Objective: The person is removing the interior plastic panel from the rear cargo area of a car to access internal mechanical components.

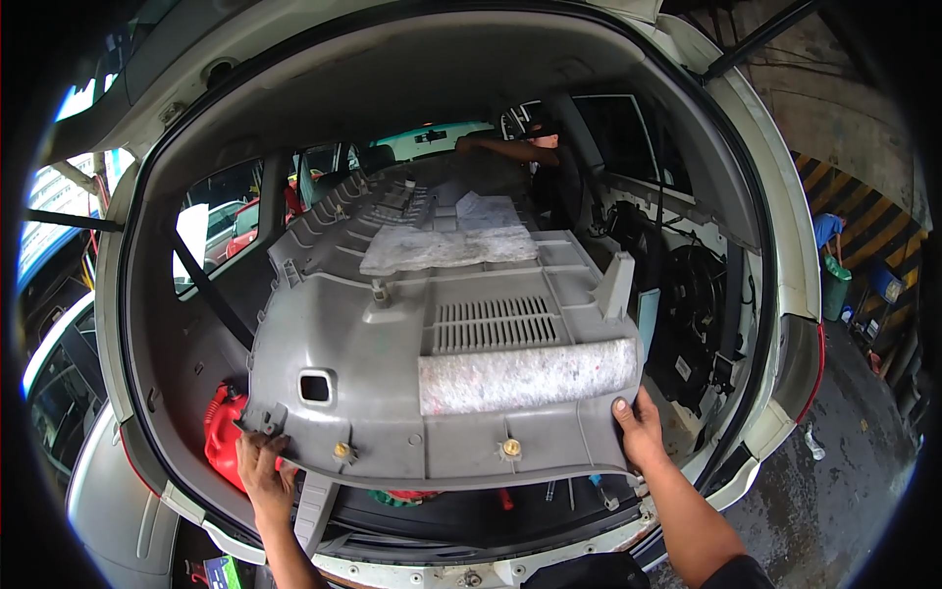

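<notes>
A large grey plastic car trim panel (363,412) lies across the open rear of a vehicle, its ribbed back face up. It has a vent grille, a square hole, brass-coloured clips and strips of whitish felt padding (530,376). My left hand (263,471) grips the panel's near left corner, fingers curled over the edge. At the near right edge, my right hand (640,430) holds the panel with the thumb on top; its other fingers are partly hidden. The panel reaches deep into the cabin, tilted up from the cargo floor.
A red plastic container (222,437) stands at the cargo area's left. Hand tools (572,491) lie under the panel's near edge. The right inner wall (692,314) is stripped, with wiring exposed. Another person (545,162) reaches an arm in at the far right. The tailgate sill (471,577) runs along the front.
</notes>
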Demonstrator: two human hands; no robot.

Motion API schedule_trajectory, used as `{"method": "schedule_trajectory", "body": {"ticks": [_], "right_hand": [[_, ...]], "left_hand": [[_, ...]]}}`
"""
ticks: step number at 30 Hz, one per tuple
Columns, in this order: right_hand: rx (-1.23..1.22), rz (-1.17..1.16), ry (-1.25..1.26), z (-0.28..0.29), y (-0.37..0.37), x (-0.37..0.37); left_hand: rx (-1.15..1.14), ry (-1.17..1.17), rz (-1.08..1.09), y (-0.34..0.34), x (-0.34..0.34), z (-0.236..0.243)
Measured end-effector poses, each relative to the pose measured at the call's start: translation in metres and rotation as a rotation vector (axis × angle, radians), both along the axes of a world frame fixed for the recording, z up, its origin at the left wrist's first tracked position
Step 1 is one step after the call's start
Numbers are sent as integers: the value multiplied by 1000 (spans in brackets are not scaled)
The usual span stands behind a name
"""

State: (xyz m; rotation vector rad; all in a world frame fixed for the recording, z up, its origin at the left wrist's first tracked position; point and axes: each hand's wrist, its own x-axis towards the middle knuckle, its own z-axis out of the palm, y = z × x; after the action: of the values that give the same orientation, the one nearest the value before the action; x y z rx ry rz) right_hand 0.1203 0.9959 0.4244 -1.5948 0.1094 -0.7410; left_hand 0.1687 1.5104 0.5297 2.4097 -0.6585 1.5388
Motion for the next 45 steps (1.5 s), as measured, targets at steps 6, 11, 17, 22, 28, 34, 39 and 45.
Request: {"method": "schedule_trajectory", "body": {"ticks": [6,11,17,22,28,34,39,45], "right_hand": [[-163,58,372,-56,-9,2],[-80,193,318,-118,6,31],[-52,248,375,-152,19,49],[-39,273,325,-172,26,65],[177,327,201,-184,26,102],[67,95,227,-122,0,165],[-273,-153,88,-6,-45,254],[-441,-391,-273,152,-68,257]], "left_hand": [[123,58,34,-4,2,-10],[275,-20,54,-4,0,13],[426,-98,89,-9,-12,30],[491,-152,52,-17,-14,33],[504,-174,36,-25,10,9],[269,-107,40,-34,81,-35],[81,-41,18,-50,155,0],[17,16,-18,-79,262,48]]}}
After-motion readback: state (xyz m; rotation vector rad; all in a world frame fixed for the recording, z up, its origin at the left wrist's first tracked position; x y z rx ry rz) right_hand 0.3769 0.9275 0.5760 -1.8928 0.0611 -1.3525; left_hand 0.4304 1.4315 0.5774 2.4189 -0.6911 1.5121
